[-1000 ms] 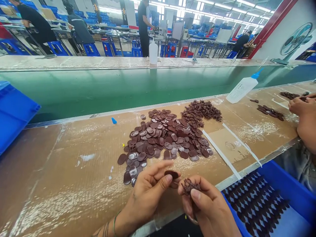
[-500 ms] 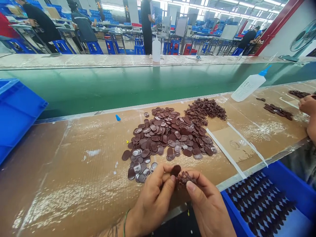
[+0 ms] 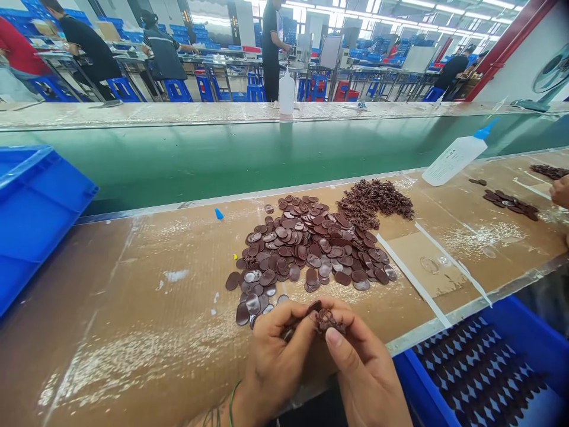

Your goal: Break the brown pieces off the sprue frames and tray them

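Note:
In my left hand (image 3: 280, 350) a dark brown oval disc (image 3: 314, 306) is pinched between thumb and fingers, and more brown pieces partly show inside the curled fingers. My right hand (image 3: 362, 356) grips a small clump of brown curly bits (image 3: 328, 321) right against the disc. Both hands meet above the bench's near edge. Just beyond them lies a wide heap of brown oval discs (image 3: 306, 243), some shiny. Behind it to the right is a pile of small brown curly pieces (image 3: 377, 201).
A blue bin (image 3: 40, 207) stands at left. Below the bench at right, a blue crate (image 3: 427, 379) holds rows of brown pieces. A white bottle with blue tip (image 3: 457, 157) leans by the green belt (image 3: 200, 154). A co-worker's hand (image 3: 560, 191) is at far right.
My hands have drawn closer together, bringing the curly clump up against the disc, which is now tilted more edge-on. The camera view has shifted slightly.

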Tool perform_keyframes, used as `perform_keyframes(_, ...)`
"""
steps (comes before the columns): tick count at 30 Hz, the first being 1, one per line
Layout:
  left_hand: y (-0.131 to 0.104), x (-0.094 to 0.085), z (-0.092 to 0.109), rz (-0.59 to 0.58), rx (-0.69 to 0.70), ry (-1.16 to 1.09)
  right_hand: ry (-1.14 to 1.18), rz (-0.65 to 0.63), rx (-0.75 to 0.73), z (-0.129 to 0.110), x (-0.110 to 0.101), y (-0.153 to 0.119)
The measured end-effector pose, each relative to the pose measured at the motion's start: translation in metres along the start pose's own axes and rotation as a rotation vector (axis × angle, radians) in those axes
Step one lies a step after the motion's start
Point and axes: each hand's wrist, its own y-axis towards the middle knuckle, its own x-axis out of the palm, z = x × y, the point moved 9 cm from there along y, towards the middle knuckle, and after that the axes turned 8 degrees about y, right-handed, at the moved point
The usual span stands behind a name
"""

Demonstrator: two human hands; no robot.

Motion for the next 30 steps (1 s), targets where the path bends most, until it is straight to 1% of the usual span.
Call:
perform_keyframes(8, -0.001, -0.006, -0.005, 0.086, 0.048, -0.009, 0.101, 0.025, 0.005, 0.012, 0.005, 0.003)
perform_keyframes(13, -0.002, -0.006, -0.002, 0.093, 0.088, -0.017, 0.159, 0.047, 0.018, 0.016, 0.004, 0.003)
perform_keyframes(20, -0.002, -0.007, -0.001, 0.116, 0.154, 0.009, 0.147, 0.056, 0.038, 0.016, 0.005, 0.004)
perform_keyframes(23, -0.003, -0.007, 0.006, 0.119, 0.208, 0.040, 0.151, 0.077, 0.043, 0.016, 0.005, 0.004)
perform_keyframes(30, -0.005, -0.008, 0.032, 0.141, 0.362, 0.194, 0.230, 0.072, 0.071, 0.017, 0.005, 0.006)
